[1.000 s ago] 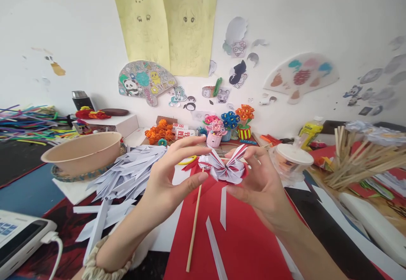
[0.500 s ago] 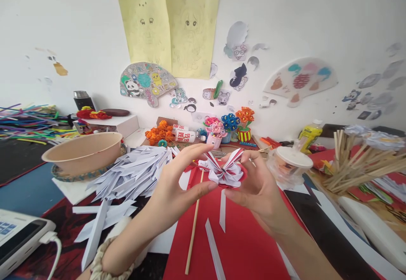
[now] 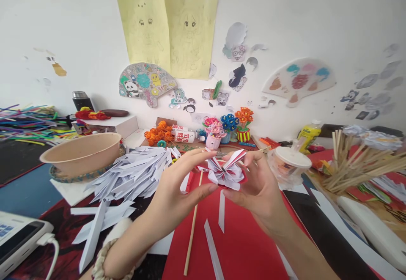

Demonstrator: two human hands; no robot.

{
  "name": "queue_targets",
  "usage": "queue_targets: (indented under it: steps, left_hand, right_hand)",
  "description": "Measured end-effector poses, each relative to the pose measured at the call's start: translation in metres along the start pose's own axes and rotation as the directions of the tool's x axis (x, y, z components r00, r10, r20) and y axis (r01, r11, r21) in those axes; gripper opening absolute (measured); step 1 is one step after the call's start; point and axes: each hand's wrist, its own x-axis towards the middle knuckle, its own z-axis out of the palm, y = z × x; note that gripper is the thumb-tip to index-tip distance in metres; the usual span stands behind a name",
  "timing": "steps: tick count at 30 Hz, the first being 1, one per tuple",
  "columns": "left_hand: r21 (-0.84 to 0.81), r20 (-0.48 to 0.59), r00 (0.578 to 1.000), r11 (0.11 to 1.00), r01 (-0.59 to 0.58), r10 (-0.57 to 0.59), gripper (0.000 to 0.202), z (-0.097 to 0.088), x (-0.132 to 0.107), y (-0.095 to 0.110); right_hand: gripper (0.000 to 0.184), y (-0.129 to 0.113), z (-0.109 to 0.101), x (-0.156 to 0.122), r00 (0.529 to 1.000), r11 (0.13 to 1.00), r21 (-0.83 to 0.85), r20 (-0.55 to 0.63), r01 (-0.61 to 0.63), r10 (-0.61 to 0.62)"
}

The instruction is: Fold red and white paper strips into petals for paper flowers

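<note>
Between both hands, above a red paper sheet (image 3: 241,246), I hold a folded red-and-white paper flower (image 3: 226,171). My left hand (image 3: 179,187) pinches its left side with fingertip and thumb. On the flower's right side, my right hand (image 3: 257,185) curls round it from behind. A thin wooden stick (image 3: 193,225) lies on the red sheet just below my left hand, with two white paper strips (image 3: 213,246) beside it.
A heap of folded white paper strips (image 3: 133,174) lies left, behind it a tan bowl (image 3: 80,151). A lidded plastic cup (image 3: 287,163) and a bundle of wooden sticks (image 3: 358,161) stand right. A phone on a cable (image 3: 19,242) lies at the lower left. Small flower pots (image 3: 228,127) line the wall.
Both hands have stayed on the flower and shifted slightly; the fingers have closed in a little more around its folds.
</note>
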Motion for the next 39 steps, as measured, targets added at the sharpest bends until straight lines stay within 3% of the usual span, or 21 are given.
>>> queue_targets:
  steps: [3, 12, 21, 39]
  left_hand:
    - [0.072, 0.001, 0.999, 0.996, -0.048, 0.048, 0.046, -0.002, 0.001, 0.001]
    - [0.275, -0.013, 0.982, 0.945, -0.179, 0.19, 0.008, -0.012, 0.005, 0.006]
    - [0.336, 0.117, 0.966, 0.906, -0.259, 0.232, 0.011, -0.011, 0.004, 0.012]
    - [0.364, 0.069, 0.977, 0.907, -0.212, 0.201, 0.016, -0.005, 0.002, 0.013]
  right_hand:
    - [0.046, -0.001, 0.0, 0.0, 1.0, 1.0, -0.017, 0.008, 0.021, -0.02]
    - [0.044, -0.002, 0.002, -0.001, 0.998, 1.0, 0.004, 0.06, -0.021, 0.021]
    - [0.047, -0.002, -0.002, 0.0, 0.988, 0.993, 0.005, 0.1, -0.12, 0.119]
    - [0.046, -0.01, 0.001, 0.0, 0.984, 0.983, 0.042, 0.007, -0.176, 0.176]
